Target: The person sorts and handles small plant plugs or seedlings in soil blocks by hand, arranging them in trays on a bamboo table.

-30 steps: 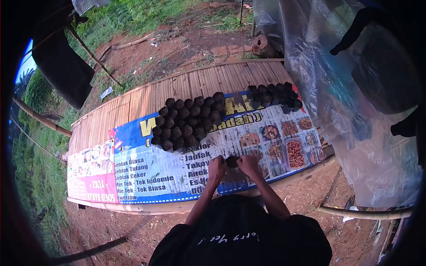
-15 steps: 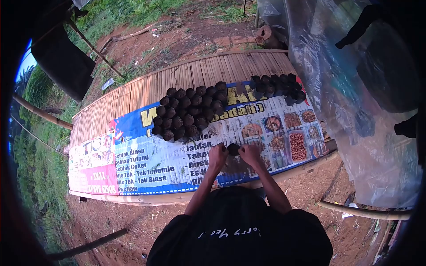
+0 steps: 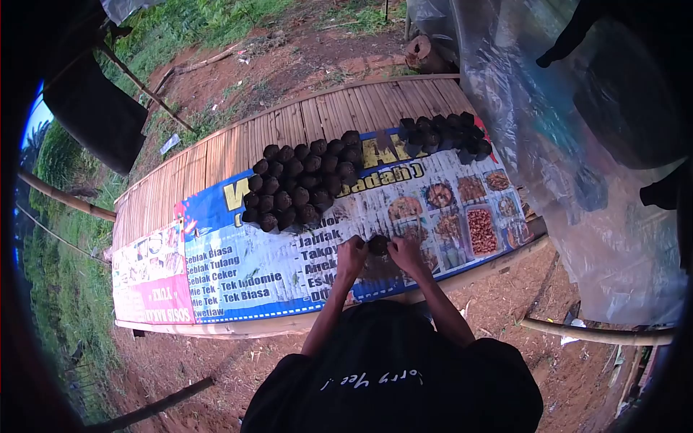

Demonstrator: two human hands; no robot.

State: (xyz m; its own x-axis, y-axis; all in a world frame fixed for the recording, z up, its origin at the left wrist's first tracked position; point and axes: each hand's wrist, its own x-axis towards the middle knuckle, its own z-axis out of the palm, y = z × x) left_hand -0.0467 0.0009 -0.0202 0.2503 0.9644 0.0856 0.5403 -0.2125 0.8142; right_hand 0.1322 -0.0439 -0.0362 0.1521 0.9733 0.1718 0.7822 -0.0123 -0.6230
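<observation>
A small dark pot-like piece stands on the printed banner between my hands. My left hand is at its left side with fingers closed; what they grip, if anything, is too small to make out. On the right side of the piece, my right hand has its fingers closed against the rim. Several similar dark pieces filled with soil form a large cluster beyond my left hand. Another, smaller cluster of dark pieces lies at the far right of the banner.
The banner covers a bamboo-slat platform. Clear plastic sheeting hangs at the right. A bamboo pole lies at the lower right, and a dark cloth hangs at the upper left.
The dark piece between my hands now shows a rounder opening. My left hand has moved slightly away from it, while my right hand stays beside it. The camera view has shifted slightly.
</observation>
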